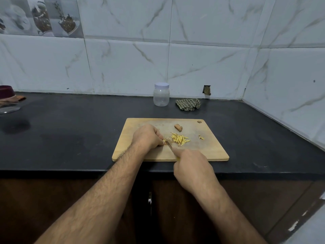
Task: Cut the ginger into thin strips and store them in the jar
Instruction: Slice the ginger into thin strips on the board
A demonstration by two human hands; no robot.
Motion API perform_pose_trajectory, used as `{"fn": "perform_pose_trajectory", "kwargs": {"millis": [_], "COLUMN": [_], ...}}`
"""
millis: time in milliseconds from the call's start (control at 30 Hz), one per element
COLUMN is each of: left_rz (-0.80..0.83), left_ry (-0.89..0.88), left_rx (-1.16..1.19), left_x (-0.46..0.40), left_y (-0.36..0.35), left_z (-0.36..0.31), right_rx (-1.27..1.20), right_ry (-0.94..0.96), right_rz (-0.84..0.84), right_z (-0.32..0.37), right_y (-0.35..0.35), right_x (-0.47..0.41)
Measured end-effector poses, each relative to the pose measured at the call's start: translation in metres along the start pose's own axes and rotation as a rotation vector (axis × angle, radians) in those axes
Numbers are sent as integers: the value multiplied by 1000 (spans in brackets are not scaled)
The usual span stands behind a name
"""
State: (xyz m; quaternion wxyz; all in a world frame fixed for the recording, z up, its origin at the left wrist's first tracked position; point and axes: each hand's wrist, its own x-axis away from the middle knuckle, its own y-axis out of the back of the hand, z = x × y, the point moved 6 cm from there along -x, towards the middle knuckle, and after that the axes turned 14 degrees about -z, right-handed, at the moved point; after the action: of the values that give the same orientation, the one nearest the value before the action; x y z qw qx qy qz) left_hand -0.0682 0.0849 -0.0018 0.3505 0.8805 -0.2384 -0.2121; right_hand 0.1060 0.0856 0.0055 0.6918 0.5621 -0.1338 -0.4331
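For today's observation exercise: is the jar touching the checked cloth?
Apart. The head view shows bare black counter between the jar and the checked cloth.

Counter [70, 131] is black, matte, w/ a darker blotch on the left. Cutting board [207, 148] is pale tan wood. Ginger strips [179, 138] are bright yellow; the uncut ginger chunk [178, 127] is orange-brown. Jar [161, 96] is clear w/ a pale lilac-white lid [161, 85]. Cloth [188, 104] is green-and-beige check. Wall tiles [202, 50] are white w/ grey-brown marble veins; one tile top left [40, 16] has a printed picture in greys and browns. Bowl [7, 93] at far left is maroon. Cabinet fronts [175, 208] are dark brown.
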Motion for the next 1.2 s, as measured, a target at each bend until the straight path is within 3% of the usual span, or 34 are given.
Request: {"fn": "perform_pose_trajectory", "kwargs": {"millis": [1200], "left_rz": [7], "left_ry": [-19], "left_rx": [-20], "left_x": [0], "left_y": [-1], "left_z": [0], "right_rx": [-43], "right_ry": [-36], "right_rz": [-54], "right_z": [0], "right_y": [-4], "right_x": [1]}}
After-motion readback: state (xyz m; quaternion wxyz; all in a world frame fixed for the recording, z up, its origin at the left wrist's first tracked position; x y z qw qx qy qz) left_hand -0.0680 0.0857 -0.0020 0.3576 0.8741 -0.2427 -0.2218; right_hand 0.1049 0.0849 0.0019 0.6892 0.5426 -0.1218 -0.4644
